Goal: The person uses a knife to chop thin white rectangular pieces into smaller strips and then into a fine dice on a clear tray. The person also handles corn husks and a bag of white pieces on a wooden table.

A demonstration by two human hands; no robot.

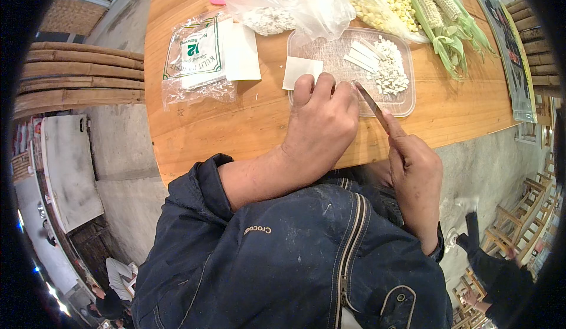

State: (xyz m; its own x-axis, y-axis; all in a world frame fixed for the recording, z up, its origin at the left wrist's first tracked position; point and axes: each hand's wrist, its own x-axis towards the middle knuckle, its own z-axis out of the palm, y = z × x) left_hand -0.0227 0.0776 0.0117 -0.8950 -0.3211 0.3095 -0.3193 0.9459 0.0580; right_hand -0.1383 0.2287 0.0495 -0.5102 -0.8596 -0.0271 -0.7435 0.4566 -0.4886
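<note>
My right hand (415,165) grips a small knife (370,101), its blade slanting up and left across a clear plastic lid (305,41) that lies on the table. The knife tip is beside the fingers of my left hand (325,108), which curl down onto the lid; whatever is under them is hidden. A square dough wrapper (303,71) lies over the lid's left edge, next to the left knuckles. On the lid's right half are several cut pale strips (360,59) and a heap of small cut pieces (392,74).
An opened plastic packet (199,59) with wrapper sheets (243,52) lies left on the wooden table (212,128). Behind are a plastic bag of pale cut pieces (269,21), a bag of corn kernels (384,1) and stripped corncobs in husks (442,15). A person (495,267) is at lower right.
</note>
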